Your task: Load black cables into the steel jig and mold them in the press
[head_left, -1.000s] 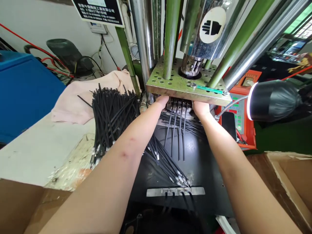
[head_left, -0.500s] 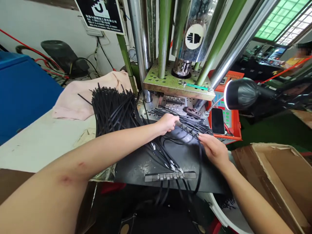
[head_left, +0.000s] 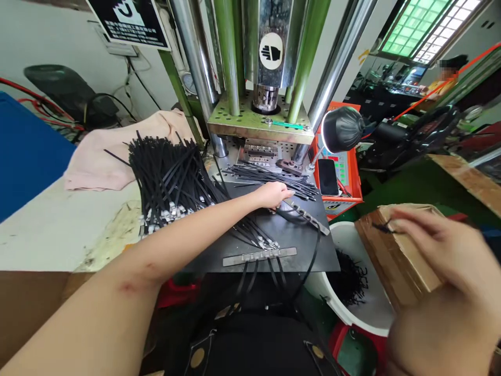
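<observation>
My left hand point(head_left: 274, 194) rests on the black work plate point(head_left: 317, 253), its fingers closed on the end of a metal fixture bar point(head_left: 307, 215) that carries black cables. My right hand point(head_left: 442, 271) is blurred, raised over the cardboard box point(head_left: 395, 256) at the right. It pinches a small black scrap point(head_left: 381, 226) at its fingertips. A second metal bar point(head_left: 259, 256) with cable ends clipped in it lies at the plate's front edge. A big pile of black cables point(head_left: 172, 175) sits to the left of my arm.
The press point(head_left: 258, 122) with green and chrome columns stands behind the plate, loose cables point(head_left: 274, 177) lying at its base. To the right are a lamp point(head_left: 341, 128), a phone point(head_left: 326, 177) and an orange control box point(head_left: 346, 172). Below the plate's right corner a white bucket point(head_left: 348, 318) holds black scraps. A pink cloth point(head_left: 102, 151) lies far left.
Both hands came out from under the press with a fixture bar. My right hand then let go and swung right to the cardboard box with a black scrap; the view turned right.
</observation>
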`<state>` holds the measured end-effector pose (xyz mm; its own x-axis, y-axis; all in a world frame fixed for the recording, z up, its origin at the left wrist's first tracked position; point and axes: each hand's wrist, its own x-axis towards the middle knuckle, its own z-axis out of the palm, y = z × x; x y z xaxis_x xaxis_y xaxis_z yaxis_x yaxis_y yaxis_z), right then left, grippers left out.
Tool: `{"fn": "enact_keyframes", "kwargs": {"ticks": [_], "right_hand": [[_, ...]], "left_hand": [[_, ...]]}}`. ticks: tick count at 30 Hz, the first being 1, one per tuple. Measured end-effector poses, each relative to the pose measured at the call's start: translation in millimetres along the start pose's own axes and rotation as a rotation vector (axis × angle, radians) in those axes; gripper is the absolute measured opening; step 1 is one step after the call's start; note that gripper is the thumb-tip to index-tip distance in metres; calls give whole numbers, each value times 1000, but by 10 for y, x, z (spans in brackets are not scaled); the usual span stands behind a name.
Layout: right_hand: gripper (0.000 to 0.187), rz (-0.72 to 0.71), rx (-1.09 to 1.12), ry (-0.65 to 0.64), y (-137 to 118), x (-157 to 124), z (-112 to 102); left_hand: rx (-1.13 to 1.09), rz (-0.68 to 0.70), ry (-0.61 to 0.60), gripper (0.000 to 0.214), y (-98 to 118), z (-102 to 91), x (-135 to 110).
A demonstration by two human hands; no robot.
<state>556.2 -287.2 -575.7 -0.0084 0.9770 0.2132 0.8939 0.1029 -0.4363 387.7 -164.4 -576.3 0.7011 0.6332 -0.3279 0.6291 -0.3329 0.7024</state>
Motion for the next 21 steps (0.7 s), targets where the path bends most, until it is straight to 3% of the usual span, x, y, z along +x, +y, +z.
{"fn": "enact_keyframes", "kwargs": {"ticks": [5,7,11,13,15,18,21], "right_hand": [[45,-42,-40,-49,89,-1,109],[49,-49,-24,-78,134,-1,139],[65,-77,47,-149,159,59,140],[70,-110,58,-203,104,132,152],[63,-111,37,-214,25,229,176],[44,-37,1,-47,-52,402,145],[41,28,-32,191,-31,587,-44]], "left_hand": [[98,-41,62,23,-12,18,10],[113,9,48,35,80,-29,-93],[154,96,-89,65,289,-66,-400],[247,124,-71,59,348,1,-491],[330,144,-8,41,365,73,-517],[284,179,125,16,350,10,-514],[210,240,263,21,342,-359,-547]]}}
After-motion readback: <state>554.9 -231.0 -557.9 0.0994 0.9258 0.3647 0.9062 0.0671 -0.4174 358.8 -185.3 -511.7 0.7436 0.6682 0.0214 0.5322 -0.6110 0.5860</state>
